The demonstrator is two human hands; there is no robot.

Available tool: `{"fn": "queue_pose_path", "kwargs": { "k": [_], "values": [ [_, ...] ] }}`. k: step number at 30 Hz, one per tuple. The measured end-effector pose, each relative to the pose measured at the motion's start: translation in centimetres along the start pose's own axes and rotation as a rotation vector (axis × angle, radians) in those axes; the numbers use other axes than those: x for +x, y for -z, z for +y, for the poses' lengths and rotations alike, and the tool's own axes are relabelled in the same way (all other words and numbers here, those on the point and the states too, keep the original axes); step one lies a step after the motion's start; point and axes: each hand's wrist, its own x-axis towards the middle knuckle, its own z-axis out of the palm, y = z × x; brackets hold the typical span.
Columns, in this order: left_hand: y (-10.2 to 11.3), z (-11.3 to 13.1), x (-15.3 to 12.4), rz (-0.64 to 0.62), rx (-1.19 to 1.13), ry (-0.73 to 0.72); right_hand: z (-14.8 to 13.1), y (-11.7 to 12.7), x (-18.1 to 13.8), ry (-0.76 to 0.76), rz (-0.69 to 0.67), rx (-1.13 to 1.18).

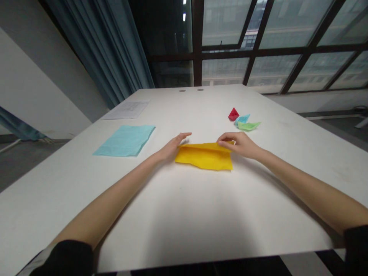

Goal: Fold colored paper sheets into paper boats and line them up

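Observation:
A sheet of yellow paper (202, 158), folded along its far side, lies in front of me on the white table. My right hand (238, 143) pinches the far edge near its right corner between thumb and fingers, lifting that fold a little. At the left end, my left hand (171, 147) rests against the paper's edge with its fingers stretched out; its thumb is mostly hidden.
On the white table (184, 214), a stack of light blue paper (126, 140) lies to the left, with a printed sheet (128, 110) behind it. Small folded paper pieces, red (234, 114), blue (242, 119) and green (248, 126), sit beyond my right hand.

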Motion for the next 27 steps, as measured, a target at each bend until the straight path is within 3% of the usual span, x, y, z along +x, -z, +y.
{"fn": "queue_pose_path", "kwargs": {
  "k": [4,7,10,13,18,27],
  "values": [
    [0.6,-0.6,0.6,0.201,-0.072,-0.052,0.9,-0.6,0.5,-0.269,0.221,0.36],
    [0.8,-0.6,0.3,0.147,0.209,-0.046,2.5,-1.0,0.8,-0.399,0.309,0.478],
    [0.8,-0.5,-0.3,0.04,0.591,-0.017,4.6,-0.9,0.6,-0.417,0.346,0.333],
    [0.8,-0.7,-0.7,-0.032,0.818,0.011,6.4,-0.4,0.1,-0.397,0.23,0.145],
    [1.0,-1.5,-0.6,-0.087,0.878,0.081,7.8,0.5,-0.4,-0.353,-0.038,0.038],
    [1.6,-2.3,0.3,-0.018,0.651,-0.001,8.6,0.2,-0.5,-0.282,-0.124,-0.114]
  ]
}}
